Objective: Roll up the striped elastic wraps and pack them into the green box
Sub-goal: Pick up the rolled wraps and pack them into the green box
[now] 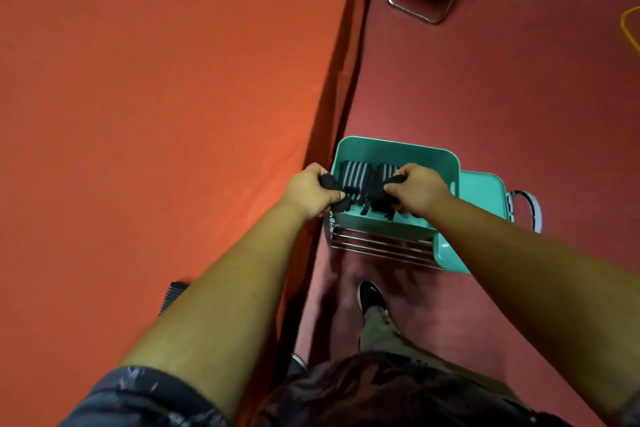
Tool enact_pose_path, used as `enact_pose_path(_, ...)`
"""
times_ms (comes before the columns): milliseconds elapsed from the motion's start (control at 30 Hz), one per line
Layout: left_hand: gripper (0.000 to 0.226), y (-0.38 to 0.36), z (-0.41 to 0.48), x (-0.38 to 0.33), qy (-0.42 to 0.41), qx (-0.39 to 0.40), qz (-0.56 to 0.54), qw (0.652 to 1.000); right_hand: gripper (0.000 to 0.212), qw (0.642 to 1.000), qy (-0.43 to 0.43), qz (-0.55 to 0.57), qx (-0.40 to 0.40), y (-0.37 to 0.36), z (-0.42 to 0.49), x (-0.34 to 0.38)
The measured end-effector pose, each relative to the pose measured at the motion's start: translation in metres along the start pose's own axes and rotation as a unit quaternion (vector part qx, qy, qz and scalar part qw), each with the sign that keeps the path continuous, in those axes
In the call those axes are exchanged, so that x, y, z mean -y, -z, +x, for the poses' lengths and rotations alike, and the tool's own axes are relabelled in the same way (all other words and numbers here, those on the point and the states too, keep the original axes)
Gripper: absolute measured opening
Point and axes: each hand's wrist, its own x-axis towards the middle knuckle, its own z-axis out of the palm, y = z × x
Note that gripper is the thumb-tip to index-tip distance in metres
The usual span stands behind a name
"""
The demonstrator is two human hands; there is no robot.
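Left hand point(311, 189) curled tight round a dark wrap end point(334, 194) at the left rim of the green box point(398, 149). Right hand point(417, 191) grips a dark wrap bundle point(377, 198) over the box's middle. Two striped wraps point(353, 173) lie side by side inside, twd the far wall. Box sits on a wire rack point(381, 246), just beside the orange desk point(173, 80). Lid point(485, 191) open to the right w/ handle. Pale mark on shoe point(371, 295), too blurred to read.
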Motion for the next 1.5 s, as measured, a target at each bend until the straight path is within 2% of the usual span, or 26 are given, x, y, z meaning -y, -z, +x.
enact_pose_path(167,0.024,-0.052,0.021,-0.039,-0.003,0.044,0.020,0.999,0.028,0.998,-0.049,-0.021,-0.032,0.036,0.013,-0.062)
enact_pose_path(333,0.030,-0.103,0.044,-0.052,0.007,0.106,0.044,0.993,0.041,0.996,-0.079,-0.044,-0.019,0.054,0.025,-0.099)
enact_pose_path(500,0.024,-0.143,0.068,-0.052,0.003,0.126,0.091,0.988,0.038,0.996,-0.068,-0.043,0.024,0.048,0.047,-0.118)
enact_pose_path(700,0.031,-0.183,0.098,-0.048,0.002,0.144,0.135,0.980,0.040,0.991,-0.042,-0.109,0.058,0.040,0.077,-0.128)
enact_pose_path(933,0.034,-0.218,0.118,-0.035,0.034,0.164,0.150,0.974,0.031,0.985,-0.037,-0.144,0.092,0.022,0.106,-0.140)
enact_pose_path(1167,0.046,-0.244,0.128,-0.023,0.037,0.196,0.189,0.961,0.033,0.950,-0.040,-0.262,0.166,0.005,0.123,-0.145)
enact_pose_path(1333,0.042,-0.259,0.136,-0.011,0.026,0.211,0.231,0.949,0.043,0.926,-0.032,-0.320,0.200,-0.001,0.134,-0.137)
enact_pose_path(1500,0.035,-0.259,0.142,-0.010,0.025,0.223,0.268,0.937,0.043,0.903,-0.028,-0.363,0.230,0.003,0.136,-0.130)
